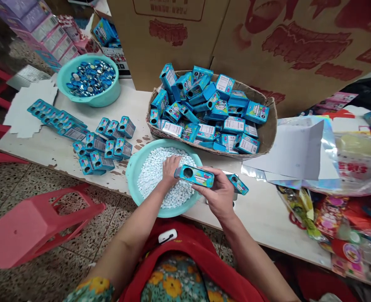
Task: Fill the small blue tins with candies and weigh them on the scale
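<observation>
My right hand (219, 191) grips a blue tin (198, 176) by its right end, over the right rim of a teal basin (134, 174); a round dark hole shows in the tin's top. White candies (150, 172) fill much of the basin. My left hand (170, 168) is down at the candies, beside the tin's left end; its fingertips are partly hidden, so what it holds cannot be made out. Just right of my right hand, another blue tin (238, 184) rests on a pale device, mostly covered.
A cut carton (268, 138) piled with blue tins stands behind the basin. Rows of tins (95, 144) and a basin of blue-silver discs (110, 94) are at the left. Papers (292, 151) and plastic packages lie right. A red stool (24, 230) stands lower left.
</observation>
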A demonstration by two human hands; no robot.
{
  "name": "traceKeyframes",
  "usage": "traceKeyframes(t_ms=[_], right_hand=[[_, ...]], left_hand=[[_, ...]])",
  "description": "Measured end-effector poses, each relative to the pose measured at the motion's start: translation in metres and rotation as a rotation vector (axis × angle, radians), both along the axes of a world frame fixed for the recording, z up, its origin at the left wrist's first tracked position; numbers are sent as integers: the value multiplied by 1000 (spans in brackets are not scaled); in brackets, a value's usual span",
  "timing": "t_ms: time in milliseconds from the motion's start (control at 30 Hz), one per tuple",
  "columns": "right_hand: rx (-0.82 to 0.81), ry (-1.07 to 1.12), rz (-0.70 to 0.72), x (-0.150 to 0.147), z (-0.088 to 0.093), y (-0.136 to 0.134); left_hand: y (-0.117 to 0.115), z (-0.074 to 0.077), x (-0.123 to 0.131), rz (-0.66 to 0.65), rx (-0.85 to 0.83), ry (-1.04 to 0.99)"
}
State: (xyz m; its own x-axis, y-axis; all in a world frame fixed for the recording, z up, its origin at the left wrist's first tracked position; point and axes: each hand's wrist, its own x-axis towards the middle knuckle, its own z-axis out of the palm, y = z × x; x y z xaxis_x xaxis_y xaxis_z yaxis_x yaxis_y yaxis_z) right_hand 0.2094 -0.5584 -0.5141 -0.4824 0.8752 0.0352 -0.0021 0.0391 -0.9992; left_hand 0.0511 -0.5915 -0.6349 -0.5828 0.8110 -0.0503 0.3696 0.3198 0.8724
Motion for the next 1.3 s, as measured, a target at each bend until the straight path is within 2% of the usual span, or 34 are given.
traceKeyframes(t_ms=[100, 167, 233, 333, 400, 500, 600, 700, 767, 933, 1133, 1300], right_hand=[[29, -48, -18, -2, -4, 1], [39, -93, -3, -5, -10, 2], [64, -126, 1, -6, -16, 3], [116, -181, 16, -7, -21, 2], [159, -221, 43, -7, -24, 2], [225, -274, 92, -8, -29, 1], [291, -292, 148, -12, -34, -5], [320, -283, 247, -19, -34, -17], [326, -279, 289, -24, -32, -24], [315, -314, 254, -28, -25, -26], [331, -293, 217, -25, -19, -26], [297, -279, 239, -24, -16, -21]], left_hand=[[-8, -2, 7, -179, -185, 227], [-23, -1, 2, -222, -310, 317], [-39, 1, -7, -131, -374, 313], [-53, 8, -18, 128, -308, 120], [-53, 17, -22, 212, -255, 20], [-48, 44, -20, 334, -74, -265], [-44, 87, -10, 487, 273, -651], [-42, 126, 3, 520, 463, -797], [-40, 138, 6, 541, 506, -870], [-42, 142, 3, 570, 656, -865], [-42, 141, 3, 564, 651, -829], [-34, 137, 4, 551, 638, -786]])
